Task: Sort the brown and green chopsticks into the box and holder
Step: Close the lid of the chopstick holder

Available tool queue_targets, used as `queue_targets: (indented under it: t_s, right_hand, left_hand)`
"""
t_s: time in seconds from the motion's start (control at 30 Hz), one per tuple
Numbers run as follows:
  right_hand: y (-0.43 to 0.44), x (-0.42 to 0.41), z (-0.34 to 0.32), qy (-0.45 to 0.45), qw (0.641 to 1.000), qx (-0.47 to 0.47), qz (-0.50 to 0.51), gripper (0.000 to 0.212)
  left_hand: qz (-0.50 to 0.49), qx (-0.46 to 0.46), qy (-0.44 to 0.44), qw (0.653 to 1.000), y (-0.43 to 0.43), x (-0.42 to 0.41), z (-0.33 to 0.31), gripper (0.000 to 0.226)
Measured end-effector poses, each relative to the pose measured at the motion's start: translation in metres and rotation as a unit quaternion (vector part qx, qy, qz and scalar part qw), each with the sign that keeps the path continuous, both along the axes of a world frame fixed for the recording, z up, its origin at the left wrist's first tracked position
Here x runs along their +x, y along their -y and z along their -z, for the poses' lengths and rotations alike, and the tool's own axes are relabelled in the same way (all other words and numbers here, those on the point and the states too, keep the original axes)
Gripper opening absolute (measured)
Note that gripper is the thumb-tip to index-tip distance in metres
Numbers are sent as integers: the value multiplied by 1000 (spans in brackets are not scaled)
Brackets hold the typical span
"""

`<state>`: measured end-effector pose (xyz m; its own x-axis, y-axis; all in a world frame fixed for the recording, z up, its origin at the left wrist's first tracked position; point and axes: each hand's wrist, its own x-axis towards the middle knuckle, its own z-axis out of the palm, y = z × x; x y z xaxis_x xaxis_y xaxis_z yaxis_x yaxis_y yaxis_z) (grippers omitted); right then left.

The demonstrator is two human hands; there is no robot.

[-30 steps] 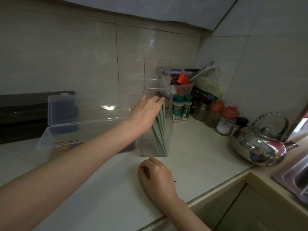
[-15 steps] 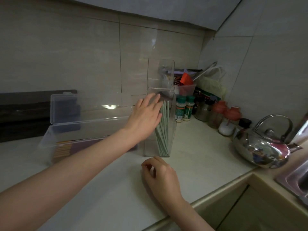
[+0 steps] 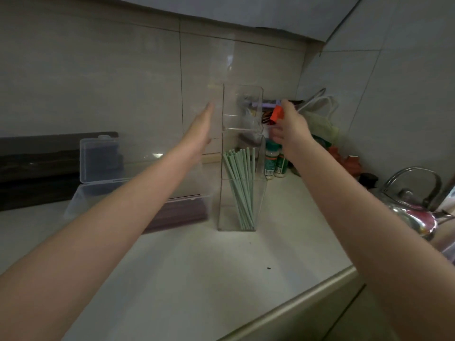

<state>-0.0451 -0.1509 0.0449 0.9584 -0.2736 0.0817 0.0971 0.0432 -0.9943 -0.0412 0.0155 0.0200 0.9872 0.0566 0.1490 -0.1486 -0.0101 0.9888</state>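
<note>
Clear holder [image 3: 242, 205] stood btwn both hands, green chopsticks [image 3: 240, 183] inside | box [image 3: 103, 193] under L forearm, lid up, brown chopsticks [image 3: 182, 215] in it | L hand [image 3: 200, 129] flat, fingers straight, beside holder's raised lid [image 3: 242, 107] | R hand [image 3: 290, 129] curled at lid's other edge, grip unclear | sorting looked done; lids prob. left to close.

Green chopsticks [image 3: 240, 190] all bunched in the clear holder [image 3: 227, 217], bottoms tucked into the right side, tops fanning out and leaning over toward the left wall. Holder standing upright on the counter [image 3: 197, 267], with its tall see-through lid [image 3: 242, 107] flipped straight up above it. Just left of that, the clear plastic box [image 3: 81, 203], lid swung open and propped up at the back. Brown chopsticks [image 3: 177, 215] lying flat along the box's bottom, looking kinda dark purplish through the plastic.
</note>
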Motion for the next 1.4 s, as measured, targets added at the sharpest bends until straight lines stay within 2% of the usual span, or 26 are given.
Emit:
queue_targets:
  t_s: [0.03, 0.1, 0.23, 0.37, 0.5, 0.7, 0.83, 0.9, 1.0, 1.07, 1.13, 1.2, 1.23, 1.33, 1.4]
  right_hand:
    - [0, 11, -1, -43, 999, 21, -22, 51]
    - [-3, 28, 0, -70, 995, 53, -51, 63]
    - [-7, 36, -1, -50, 990, 70, -109, 65]
    - [-2, 36, 1, -21, 988, 87, -123, 68]
    - [5, 31, -3, 2, 985, 90, -145, 75]
    - [-2, 22, -6, 11, 981, 90, -172, 79]
    - [-14, 16, -8, 39, 983, 98, -152, 67]
    - [-14, 17, -8, 57, 982, 92, -155, 65]
    - [-6, 18, -6, 79, 984, 44, -154, 63]
    - [-1, 11, -2, 97, 983, 14, -153, 57]
    - [5, 3, 7, 111, 983, -20, -142, 62]
    - [9, -8, 19, 112, 981, -63, -144, 74]
    - [9, -15, 25, 109, 976, -100, -161, 73]
    - [5, -40, 38, 126, 952, -202, -192, 49]
    - [6, -46, 45, 143, 944, -227, -192, 45]
  left_hand:
    - [22, -43, -45, 998, 2, 6, -5, 68]
    - [40, -74, -85, 993, 5, 17, -14, 77]
    - [36, -98, -84, 991, 12, 23, -26, 73]
    - [37, -129, -52, 990, 9, 26, -25, 65]
    - [74, -158, -22, 984, 7, 25, -27, 71]
    - [58, -114, -6, 992, 24, 16, -29, 71]
    - [6, -148, 53, 988, 27, 18, -25, 55]
    - [20, -161, 82, 983, 24, 19, -22, 41]
    - [51, -109, 116, 986, 16, 12, -22, 35]
    - [60, -70, 140, 986, 14, 5, -25, 41]
    - [55, -23, 167, 984, 14, -5, -22, 61]
    - [69, 33, 190, 979, 18, -15, -12, 61]
    - [85, 61, 201, 974, 20, -21, -3, 58]
    - [85, 126, 231, 961, 21, -29, 26, 59]
    - [57, 177, 240, 953, 20, -31, 38, 61]
